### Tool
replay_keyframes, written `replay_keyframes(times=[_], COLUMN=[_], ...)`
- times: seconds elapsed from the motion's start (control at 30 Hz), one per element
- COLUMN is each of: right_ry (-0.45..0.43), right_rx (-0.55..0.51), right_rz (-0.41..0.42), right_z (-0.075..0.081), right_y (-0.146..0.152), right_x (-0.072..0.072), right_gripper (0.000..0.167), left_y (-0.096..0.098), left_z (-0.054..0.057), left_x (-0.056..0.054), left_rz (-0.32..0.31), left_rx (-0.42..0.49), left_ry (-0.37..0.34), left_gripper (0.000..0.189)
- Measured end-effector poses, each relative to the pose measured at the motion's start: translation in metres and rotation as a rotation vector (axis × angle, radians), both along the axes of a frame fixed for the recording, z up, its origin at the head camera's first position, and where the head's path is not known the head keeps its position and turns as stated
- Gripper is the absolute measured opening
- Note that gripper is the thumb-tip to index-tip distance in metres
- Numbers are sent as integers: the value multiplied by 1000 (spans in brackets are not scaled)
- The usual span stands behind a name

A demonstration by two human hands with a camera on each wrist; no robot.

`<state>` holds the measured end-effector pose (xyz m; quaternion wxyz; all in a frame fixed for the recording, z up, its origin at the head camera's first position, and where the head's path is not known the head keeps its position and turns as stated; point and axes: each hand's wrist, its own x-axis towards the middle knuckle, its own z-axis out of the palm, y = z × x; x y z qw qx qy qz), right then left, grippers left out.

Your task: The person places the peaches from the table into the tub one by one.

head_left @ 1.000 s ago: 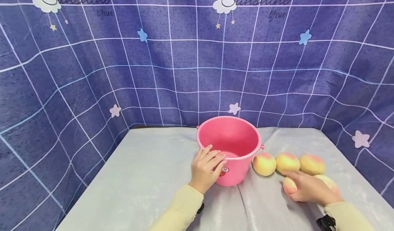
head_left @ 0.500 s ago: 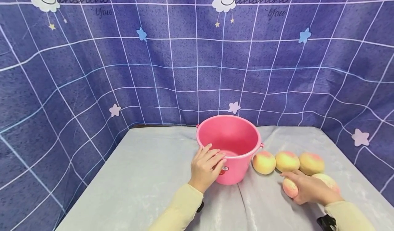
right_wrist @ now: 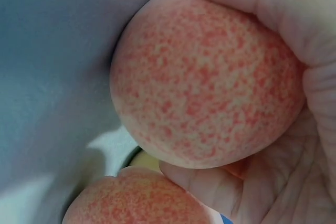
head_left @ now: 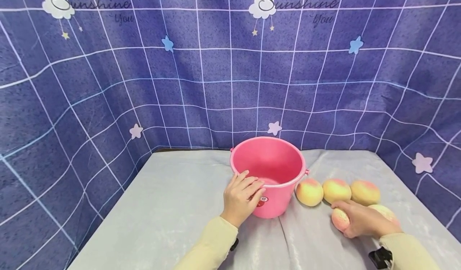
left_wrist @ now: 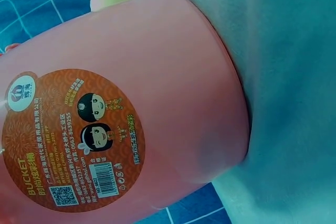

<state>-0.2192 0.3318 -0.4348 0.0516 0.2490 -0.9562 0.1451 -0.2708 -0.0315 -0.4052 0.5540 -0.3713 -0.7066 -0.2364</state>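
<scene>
A pink bucket (head_left: 268,204) stands upright mid-table, its red round label (left_wrist: 73,140) filling much of the left wrist view. My left hand (head_left: 240,200) holds the bucket's near left rim, fingers over the edge. At the right, my right hand (head_left: 361,219) grips a speckled pinkish peach (right_wrist: 205,77) between thumb and fingers, low over the cloth. Another pale peach (head_left: 385,214) lies partly hidden behind that hand. In a row beyond are three yellow-red peaches: one beside the bucket (head_left: 309,192), a middle peach (head_left: 336,190) and a right peach (head_left: 365,192).
A pale grey cloth (head_left: 162,214) covers the table, with a crease in front of the bucket. Behind and at both sides hangs a blue gridded curtain (head_left: 216,82) with stars and clouds. The bucket's inside shows a bare bottom.
The hands, bucket and peaches keep nearly the same places. The right hand has turned slightly around its peach; the head view shifts a little.
</scene>
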Motion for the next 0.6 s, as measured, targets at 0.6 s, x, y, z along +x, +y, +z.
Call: replay_keyframes(times=[0.6], right_ry=[-25], right_rx=[-12], right_rz=[-75], right_z=[31], right_y=[-10], right_x=[4], right_gripper=[66], left_y=[0], left_z=[1], left_x=[1], left_rz=[-5], left_rx=[14], left_ry=[9], left_gripper=[25])
